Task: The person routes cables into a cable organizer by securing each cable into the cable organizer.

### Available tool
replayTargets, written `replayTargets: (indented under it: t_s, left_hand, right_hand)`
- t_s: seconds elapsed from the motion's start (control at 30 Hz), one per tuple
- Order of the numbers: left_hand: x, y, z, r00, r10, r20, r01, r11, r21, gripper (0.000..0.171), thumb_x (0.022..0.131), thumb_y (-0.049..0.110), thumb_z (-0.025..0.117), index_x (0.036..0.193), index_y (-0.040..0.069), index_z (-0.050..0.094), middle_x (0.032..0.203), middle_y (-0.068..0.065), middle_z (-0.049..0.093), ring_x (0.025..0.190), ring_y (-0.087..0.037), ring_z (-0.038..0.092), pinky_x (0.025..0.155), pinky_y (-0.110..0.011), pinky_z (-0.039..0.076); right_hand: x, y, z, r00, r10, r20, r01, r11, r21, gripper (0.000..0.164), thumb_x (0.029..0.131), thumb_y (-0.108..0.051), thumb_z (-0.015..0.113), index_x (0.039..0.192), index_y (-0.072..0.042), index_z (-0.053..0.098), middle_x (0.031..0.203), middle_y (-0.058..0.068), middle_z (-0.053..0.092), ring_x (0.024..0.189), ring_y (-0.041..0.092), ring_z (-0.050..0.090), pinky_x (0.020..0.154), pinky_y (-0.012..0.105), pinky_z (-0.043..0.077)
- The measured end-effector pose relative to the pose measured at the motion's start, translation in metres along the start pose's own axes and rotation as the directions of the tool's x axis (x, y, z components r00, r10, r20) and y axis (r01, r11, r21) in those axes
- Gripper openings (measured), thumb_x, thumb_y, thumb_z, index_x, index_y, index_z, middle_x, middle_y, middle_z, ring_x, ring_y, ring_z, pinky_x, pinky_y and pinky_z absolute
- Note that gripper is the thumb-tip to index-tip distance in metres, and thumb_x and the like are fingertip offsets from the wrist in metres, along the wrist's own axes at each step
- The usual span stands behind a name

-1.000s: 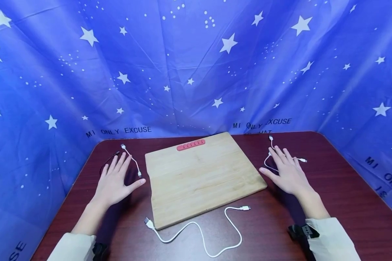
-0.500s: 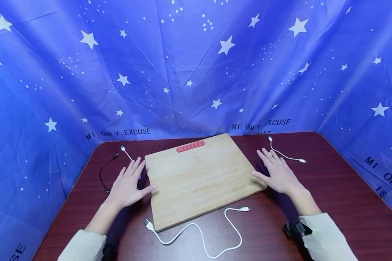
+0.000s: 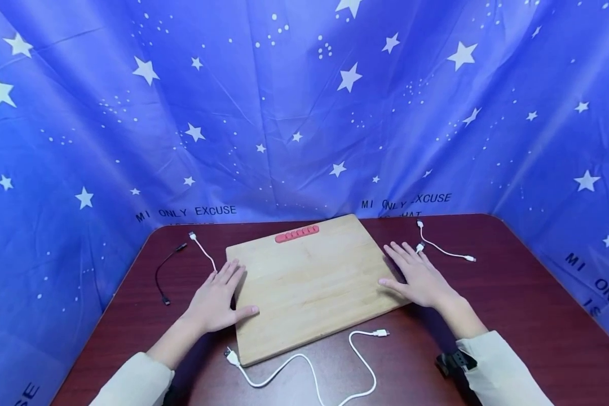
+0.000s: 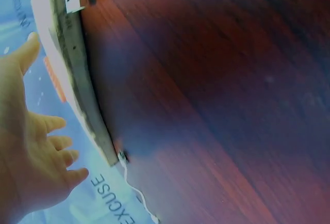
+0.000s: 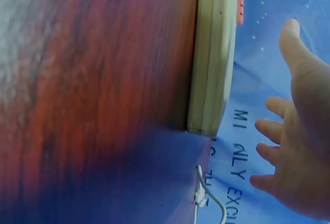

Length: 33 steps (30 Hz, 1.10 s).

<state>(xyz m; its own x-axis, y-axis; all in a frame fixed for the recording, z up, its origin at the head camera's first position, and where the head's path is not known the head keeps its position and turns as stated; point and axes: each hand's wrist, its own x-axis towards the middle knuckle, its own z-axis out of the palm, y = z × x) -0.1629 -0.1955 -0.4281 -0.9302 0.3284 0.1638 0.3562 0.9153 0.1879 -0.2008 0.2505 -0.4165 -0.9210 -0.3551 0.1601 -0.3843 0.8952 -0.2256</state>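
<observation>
A light wooden board (image 3: 309, 293) lies at a slant on the table, with a red strip of cable clips (image 3: 296, 234) near its far edge. Over the board's left edge is my left hand (image 3: 215, 301), fingers spread and straight. My right hand (image 3: 422, 280) is spread the same way over the right edge. Both wrist views show a gap between the hand and the board. Neither hand holds anything. In front of the board a white USB cable (image 3: 233, 357) runs in curves, its lowest bend cut off by the frame.
To the left lie a black short cable (image 3: 157, 276) and a white short cable (image 3: 203, 250), partly behind my left hand. At the right are a white cable (image 3: 438, 247) and another white plug (image 3: 420, 247), the rest hidden by my right hand. A blue star-patterned curtain (image 3: 294, 113) surrounds the dark red table (image 3: 512, 316).
Both hands have moved inward from beside the board to over its edges, fingers still spread. The cables at the sides have come more into view. The board and cables have stayed in place.
</observation>
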Motion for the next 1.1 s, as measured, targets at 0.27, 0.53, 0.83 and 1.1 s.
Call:
replayTargets:
  t_s: [0.27, 0.53, 0.83, 1.1]
  left_hand:
    - [-0.001, 0.008, 0.007, 0.998, 0.048, 0.038, -0.046, 0.997, -0.066, 0.094, 0.079, 0.062, 0.067, 0.144, -0.002, 0.043, 0.154, -0.024, 0.040, 0.145, -0.040, 0.035, 0.117, -0.057, 0.035]
    - [-0.004, 0.016, 0.007, 0.993, 0.083, 0.086, -0.073, 0.990, -0.122, 0.095, 0.079, 0.061, 0.068, 0.145, -0.003, 0.042, 0.155, -0.023, 0.039, 0.146, -0.040, 0.034, 0.119, -0.053, 0.035]
    - [-0.010, 0.029, 0.007, 0.985, 0.155, 0.075, -0.152, 0.988, -0.038, 0.095, 0.078, 0.064, 0.067, 0.143, -0.003, 0.045, 0.153, -0.023, 0.042, 0.145, -0.040, 0.036, 0.119, -0.050, 0.036]
    - [-0.015, 0.034, 0.010, 0.989, 0.126, 0.074, -0.123, 0.992, -0.039, 0.096, 0.078, 0.064, 0.067, 0.144, -0.002, 0.045, 0.153, -0.024, 0.042, 0.144, -0.040, 0.037, 0.119, -0.049, 0.037]
  right_hand:
    - [0.006, -0.010, 0.006, 0.996, -0.089, 0.020, 0.088, 0.996, 0.025, 0.078, 0.089, -0.050, 0.064, 0.146, -0.002, 0.043, 0.154, 0.020, 0.042, 0.145, 0.045, 0.032, 0.115, 0.068, 0.028]
    - [0.016, -0.015, 0.010, 0.978, -0.205, 0.045, 0.204, 0.979, 0.019, 0.079, 0.087, -0.051, 0.066, 0.146, -0.003, 0.044, 0.152, 0.020, 0.045, 0.144, 0.042, 0.036, 0.116, 0.064, 0.032]
    - [0.035, -0.016, 0.005, 0.926, -0.370, 0.068, 0.369, 0.929, 0.030, 0.076, 0.086, -0.046, 0.070, 0.142, -0.001, 0.048, 0.148, 0.019, 0.050, 0.140, 0.041, 0.043, 0.116, 0.059, 0.035]
    - [0.042, -0.010, 0.010, 0.933, -0.342, 0.111, 0.331, 0.938, 0.108, 0.082, 0.082, -0.045, 0.074, 0.145, -0.001, 0.045, 0.152, 0.020, 0.045, 0.143, 0.041, 0.039, 0.117, 0.056, 0.035]
